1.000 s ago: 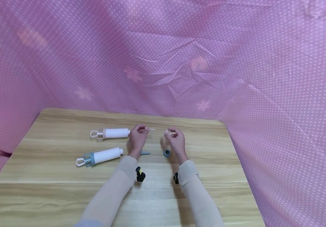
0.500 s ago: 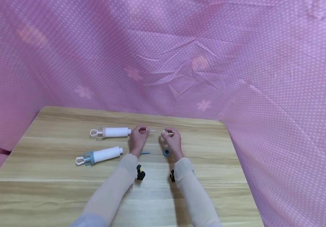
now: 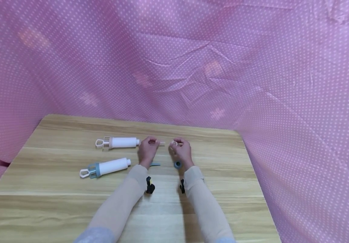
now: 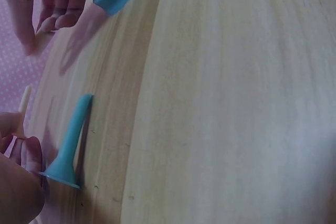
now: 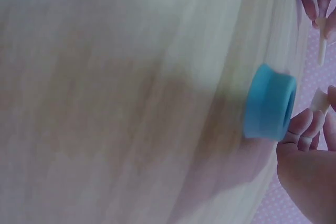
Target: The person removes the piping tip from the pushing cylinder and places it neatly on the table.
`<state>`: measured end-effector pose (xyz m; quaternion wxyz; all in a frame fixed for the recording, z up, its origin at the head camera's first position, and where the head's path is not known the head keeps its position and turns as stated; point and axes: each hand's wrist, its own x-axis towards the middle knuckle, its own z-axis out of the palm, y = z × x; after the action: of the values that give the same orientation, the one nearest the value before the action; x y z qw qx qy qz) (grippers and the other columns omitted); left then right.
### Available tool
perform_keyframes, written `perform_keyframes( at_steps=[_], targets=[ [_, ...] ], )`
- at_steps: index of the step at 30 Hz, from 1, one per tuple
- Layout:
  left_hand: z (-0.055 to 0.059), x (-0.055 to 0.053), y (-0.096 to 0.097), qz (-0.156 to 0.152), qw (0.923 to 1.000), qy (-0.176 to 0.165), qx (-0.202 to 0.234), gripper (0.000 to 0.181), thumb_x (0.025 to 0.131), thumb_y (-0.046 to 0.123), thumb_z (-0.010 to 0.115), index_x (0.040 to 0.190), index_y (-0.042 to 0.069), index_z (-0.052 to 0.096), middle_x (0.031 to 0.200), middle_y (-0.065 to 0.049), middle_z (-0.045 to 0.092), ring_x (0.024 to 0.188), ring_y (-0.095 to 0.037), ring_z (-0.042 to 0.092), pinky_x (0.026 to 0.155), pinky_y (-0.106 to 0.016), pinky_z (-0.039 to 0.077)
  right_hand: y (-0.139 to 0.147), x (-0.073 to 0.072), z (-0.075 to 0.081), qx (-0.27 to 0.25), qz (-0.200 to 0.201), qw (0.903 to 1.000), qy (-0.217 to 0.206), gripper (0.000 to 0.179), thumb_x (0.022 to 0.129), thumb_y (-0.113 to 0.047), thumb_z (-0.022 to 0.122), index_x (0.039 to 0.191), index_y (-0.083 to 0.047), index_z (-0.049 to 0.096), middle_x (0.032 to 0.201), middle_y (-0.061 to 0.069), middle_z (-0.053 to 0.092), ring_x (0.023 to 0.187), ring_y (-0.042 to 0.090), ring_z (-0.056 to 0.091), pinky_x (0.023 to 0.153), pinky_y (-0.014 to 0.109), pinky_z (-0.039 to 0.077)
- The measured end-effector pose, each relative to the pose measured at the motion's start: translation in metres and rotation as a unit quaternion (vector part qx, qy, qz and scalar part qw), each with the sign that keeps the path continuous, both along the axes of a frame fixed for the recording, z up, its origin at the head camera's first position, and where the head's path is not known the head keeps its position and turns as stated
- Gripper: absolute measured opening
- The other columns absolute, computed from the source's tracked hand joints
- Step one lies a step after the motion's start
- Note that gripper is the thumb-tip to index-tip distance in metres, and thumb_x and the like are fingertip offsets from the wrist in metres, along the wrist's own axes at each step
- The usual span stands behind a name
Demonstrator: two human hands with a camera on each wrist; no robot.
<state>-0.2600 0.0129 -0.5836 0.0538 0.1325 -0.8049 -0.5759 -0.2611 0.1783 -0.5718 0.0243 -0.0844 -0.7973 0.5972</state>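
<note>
My left hand (image 3: 147, 151) pinches a small cream-coloured nozzle (image 4: 25, 100), its thin tip pointing right towards my other hand. Between the fingertips of my right hand (image 3: 183, 152) is a short pale ring (image 5: 319, 100). A small gap separates ring and nozzle. Below the hands, a blue-green nozzle (image 4: 71, 145) with a flared base lies on the table, partly hidden by my left hand in the head view. Nearer my right wrist sits a blue-green ring (image 5: 268, 103) with an open centre.
Left of my hands lie two white syringe-like tubes with looped handles: one with a pinkish collar (image 3: 124, 142), the other with a blue-green collar (image 3: 113, 166). Pink dotted cloth (image 3: 174, 67) rises behind the wooden table (image 3: 56, 206).
My right hand has moved left with the pale ring, closing some of the distance to the cream nozzle. The left hand has hardly shifted; the things on the table lie as before.
</note>
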Motion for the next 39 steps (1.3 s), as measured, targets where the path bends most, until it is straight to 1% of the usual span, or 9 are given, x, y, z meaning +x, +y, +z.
perform_keyframes(
  at_steps=[4, 9, 17, 21, 25, 29, 33, 39],
  targets=[
    [-0.004, -0.002, -0.001, 0.004, 0.9999, -0.006, -0.008, 0.02, 0.09, 0.026, 0.079, 0.107, 0.015, 0.074, 0.106, -0.004, 0.075, 0.096, -0.024, 0.069, 0.088, -0.043, 0.052, 0.002, -0.001, -0.001, -0.004, 0.0, 0.9996, -0.027, 0.027, 0.089, -0.008, 0.075, 0.115, -0.002, 0.069, 0.099, 0.009, 0.067, 0.081, 0.017, 0.061, 0.069, 0.027, 0.055],
    [-0.006, -0.003, -0.001, 0.005, 0.9999, -0.006, -0.008, 0.02, 0.091, 0.027, 0.078, 0.107, 0.015, 0.073, 0.106, -0.005, 0.074, 0.097, -0.024, 0.069, 0.087, -0.042, 0.054, 0.004, 0.0, -0.003, 0.004, 0.001, 0.9991, -0.042, 0.028, 0.091, -0.011, 0.076, 0.116, -0.003, 0.069, 0.102, 0.011, 0.067, 0.089, 0.021, 0.062, 0.077, 0.031, 0.056],
    [-0.003, 0.003, -0.001, -0.003, 0.9999, 0.008, -0.007, 0.023, 0.092, 0.024, 0.078, 0.11, 0.011, 0.073, 0.106, -0.007, 0.074, 0.095, -0.026, 0.069, 0.084, -0.043, 0.055, 0.007, 0.0, -0.008, -0.006, 0.006, 0.9983, -0.058, 0.032, 0.091, -0.015, 0.076, 0.12, -0.005, 0.068, 0.108, 0.012, 0.067, 0.098, 0.026, 0.064, 0.087, 0.037, 0.056],
    [-0.002, 0.003, -0.002, -0.005, 0.9999, 0.014, -0.005, 0.024, 0.091, 0.023, 0.079, 0.11, 0.01, 0.074, 0.105, -0.007, 0.075, 0.094, -0.025, 0.07, 0.083, -0.042, 0.056, 0.007, -0.002, -0.008, -0.007, 0.004, 0.9982, -0.059, 0.033, 0.09, -0.016, 0.077, 0.12, -0.006, 0.068, 0.11, 0.012, 0.067, 0.101, 0.027, 0.063, 0.089, 0.038, 0.056],
    [-0.003, 0.001, -0.003, -0.002, 0.9999, 0.007, -0.014, 0.024, 0.09, 0.024, 0.079, 0.109, 0.01, 0.074, 0.103, -0.007, 0.075, 0.092, -0.025, 0.071, 0.08, -0.041, 0.057, 0.006, -0.004, -0.008, -0.01, 0.009, 0.9982, -0.058, 0.032, 0.089, -0.014, 0.078, 0.119, -0.005, 0.068, 0.109, 0.013, 0.067, 0.1, 0.026, 0.064, 0.088, 0.037, 0.056],
    [-0.005, -0.001, -0.003, 0.0, 0.9998, 0.005, -0.02, 0.023, 0.09, 0.023, 0.079, 0.108, 0.01, 0.074, 0.102, -0.007, 0.075, 0.091, -0.025, 0.071, 0.079, -0.041, 0.057, 0.006, -0.005, -0.01, 0.003, 0.019, 0.9986, -0.05, 0.032, 0.089, -0.014, 0.079, 0.117, -0.004, 0.069, 0.108, 0.013, 0.068, 0.099, 0.026, 0.064, 0.088, 0.037, 0.056],
    [-0.005, 0.0, -0.002, 0.001, 0.9999, 0.004, -0.016, 0.021, 0.091, 0.022, 0.079, 0.107, 0.01, 0.074, 0.1, -0.006, 0.075, 0.09, -0.024, 0.07, 0.078, -0.041, 0.057, 0.007, -0.005, -0.012, 0.021, 0.026, 0.9985, -0.044, 0.032, 0.088, -0.015, 0.079, 0.117, -0.005, 0.069, 0.11, 0.012, 0.068, 0.101, 0.026, 0.063, 0.091, 0.039, 0.054],
    [-0.009, -0.001, -0.003, -0.001, 0.9995, 0.016, -0.028, 0.02, 0.091, 0.021, 0.079, 0.106, 0.01, 0.075, 0.1, -0.007, 0.075, 0.09, -0.023, 0.071, 0.077, -0.04, 0.057, 0.006, -0.003, -0.009, 0.029, 0.034, 0.9981, -0.044, 0.035, 0.088, -0.015, 0.08, 0.119, -0.005, 0.069, 0.109, 0.01, 0.068, 0.101, 0.025, 0.061, 0.091, 0.039, 0.053]
  ],
)
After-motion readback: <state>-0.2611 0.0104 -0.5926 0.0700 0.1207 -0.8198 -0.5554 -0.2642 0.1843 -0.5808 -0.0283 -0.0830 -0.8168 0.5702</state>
